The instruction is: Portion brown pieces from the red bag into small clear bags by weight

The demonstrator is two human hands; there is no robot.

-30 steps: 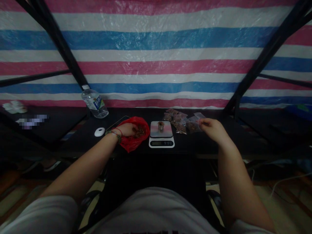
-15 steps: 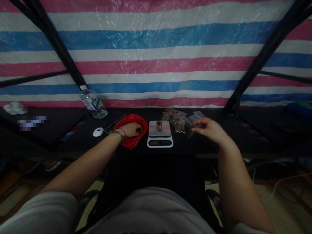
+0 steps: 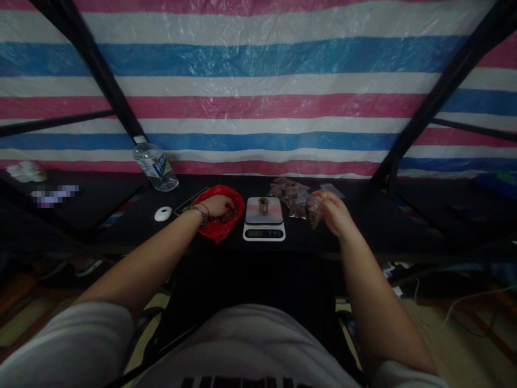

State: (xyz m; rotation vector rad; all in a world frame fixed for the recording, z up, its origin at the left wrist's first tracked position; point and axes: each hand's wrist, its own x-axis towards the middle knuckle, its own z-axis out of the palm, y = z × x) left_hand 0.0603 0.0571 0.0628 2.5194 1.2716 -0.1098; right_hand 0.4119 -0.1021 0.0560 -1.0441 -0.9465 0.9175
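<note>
Left of the scale (image 3: 264,222), my left hand (image 3: 218,205) is reaching into the red bag (image 3: 220,215), fingers hidden, while right of it my right hand (image 3: 333,213) is pinching a small pouch (image 3: 314,211).

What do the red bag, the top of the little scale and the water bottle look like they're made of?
The crinkled red bag, with the left hand in it, looks like thin plastic film: it creases and gleams. The small white kitchen scale seems to have a brushed metal platform, pale and evenly reflective, on a probably plastic base. The clear labelled water bottle looks like transparent plastic.
</note>
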